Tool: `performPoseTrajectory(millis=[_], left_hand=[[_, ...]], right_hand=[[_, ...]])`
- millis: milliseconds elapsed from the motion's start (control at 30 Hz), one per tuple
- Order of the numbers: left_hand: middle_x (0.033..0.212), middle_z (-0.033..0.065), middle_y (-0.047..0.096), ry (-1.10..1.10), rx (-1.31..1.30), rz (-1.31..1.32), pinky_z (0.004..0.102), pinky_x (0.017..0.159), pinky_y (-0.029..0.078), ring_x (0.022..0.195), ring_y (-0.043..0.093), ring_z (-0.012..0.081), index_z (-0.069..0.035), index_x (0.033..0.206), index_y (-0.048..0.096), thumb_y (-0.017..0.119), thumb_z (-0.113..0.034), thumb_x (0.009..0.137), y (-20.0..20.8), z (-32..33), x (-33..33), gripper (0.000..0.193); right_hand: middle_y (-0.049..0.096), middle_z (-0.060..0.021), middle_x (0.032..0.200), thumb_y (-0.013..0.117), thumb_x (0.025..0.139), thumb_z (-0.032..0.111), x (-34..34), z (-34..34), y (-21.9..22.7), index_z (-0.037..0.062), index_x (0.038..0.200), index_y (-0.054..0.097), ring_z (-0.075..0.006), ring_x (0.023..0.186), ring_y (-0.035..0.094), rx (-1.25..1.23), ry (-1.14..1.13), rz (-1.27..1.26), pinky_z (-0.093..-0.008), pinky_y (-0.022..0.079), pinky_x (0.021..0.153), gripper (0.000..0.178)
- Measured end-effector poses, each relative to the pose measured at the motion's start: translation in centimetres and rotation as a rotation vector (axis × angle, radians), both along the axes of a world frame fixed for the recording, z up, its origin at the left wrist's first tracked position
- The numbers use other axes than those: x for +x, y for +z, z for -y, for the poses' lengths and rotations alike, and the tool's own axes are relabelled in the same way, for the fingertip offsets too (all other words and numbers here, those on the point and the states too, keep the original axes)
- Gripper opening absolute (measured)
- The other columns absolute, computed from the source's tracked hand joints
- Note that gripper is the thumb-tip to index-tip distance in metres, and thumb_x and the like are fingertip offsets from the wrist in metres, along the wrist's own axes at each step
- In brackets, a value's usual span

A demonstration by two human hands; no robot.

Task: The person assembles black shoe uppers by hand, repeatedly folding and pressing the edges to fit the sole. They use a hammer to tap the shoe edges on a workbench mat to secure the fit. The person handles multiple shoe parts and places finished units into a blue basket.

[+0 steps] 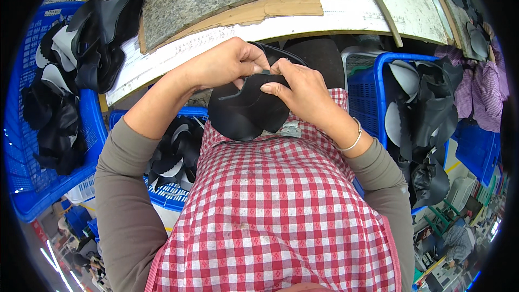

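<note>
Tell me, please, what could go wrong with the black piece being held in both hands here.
The left hand and right hand pinch the black piece near its upper edge, so it might slip if either grip loosens.

If dropped, it could slide down the checked apron or fall into the nearby blue basket, where it may be hard to pick out among other dark pieces.
</note>
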State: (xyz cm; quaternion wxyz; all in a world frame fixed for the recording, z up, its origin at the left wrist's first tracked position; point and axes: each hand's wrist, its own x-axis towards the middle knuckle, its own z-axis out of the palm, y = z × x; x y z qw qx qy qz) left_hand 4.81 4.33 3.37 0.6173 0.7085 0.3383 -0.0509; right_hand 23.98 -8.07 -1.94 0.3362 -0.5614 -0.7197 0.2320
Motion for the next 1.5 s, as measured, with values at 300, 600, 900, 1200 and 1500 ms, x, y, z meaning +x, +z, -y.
performPoseTrajectory(millis=[300,600,900,1200,1500], left_hand=[[0.089,-0.0023,0.070,0.050,-0.036,-0.088,0.0226,0.065,0.054,0.078,0.061,0.0040,-0.001,0.111,0.073,0.063,-0.012,0.101,-0.1,0.3,0.0,0.017],[0.086,-0.0004,0.070,-0.105,-0.016,0.001,0.0227,0.069,0.055,0.076,0.063,0.0055,0.001,0.109,0.074,0.064,-0.008,0.099,0.9,0.0,-0.3,0.017],[0.083,0.0033,0.073,0.075,-0.038,-0.117,0.0223,0.060,0.054,0.071,0.065,0.0074,0.003,0.108,0.077,0.067,-0.003,0.094,-1.2,0.5,-0.3,0.018],[0.085,0.0024,0.071,0.038,0.151,-0.075,0.0263,0.065,0.055,0.071,0.062,0.0097,0.001,0.109,0.075,0.065,-0.004,0.098,0.1,1.5,-0.2,0.016],[0.094,0.0050,0.068,-0.180,0.245,-0.030,0.0303,0.072,0.055,0.077,0.061,0.0133,0.000,0.113,0.072,0.064,-0.011,0.101,1.7,0.5,-0.2,0.018]], right_hand=[[0.069,-0.0132,0.078,0.082,0.085,0.033,-0.4,0.5,0.4,0.0066,0.093,0.062,-0.0353,0.081,0.071,0.027,-0.022,-0.022,-0.0453,0.054,0.072,0.035],[0.068,-0.0124,0.075,0.087,0.078,0.034,-0.2,0.5,0.8,0.0062,0.091,0.060,-0.0346,0.079,0.070,-0.053,-0.012,-0.014,-0.0447,0.053,0.074,0.041],[0.066,-0.0093,0.073,0.089,0.076,0.028,-1.5,1.7,-0.4,0.0073,0.081,0.062,-0.0304,0.071,0.065,0.137,-0.104,-0.005,-0.0413,0.049,0.070,0.035],[0.066,-0.0100,0.072,0.085,0.082,0.028,-0.9,1.2,-0.5,0.0063,0.086,0.063,-0.0313,0.071,0.067,0.158,-0.090,-0.030,-0.0405,0.048,0.073,0.031],[0.070,-0.0136,0.079,0.077,0.092,0.029,-0.6,1.1,-0.1,0.0035,0.089,0.064,-0.0355,0.077,0.069,0.126,-0.086,-0.096,-0.0455,0.051,0.072,0.028]])
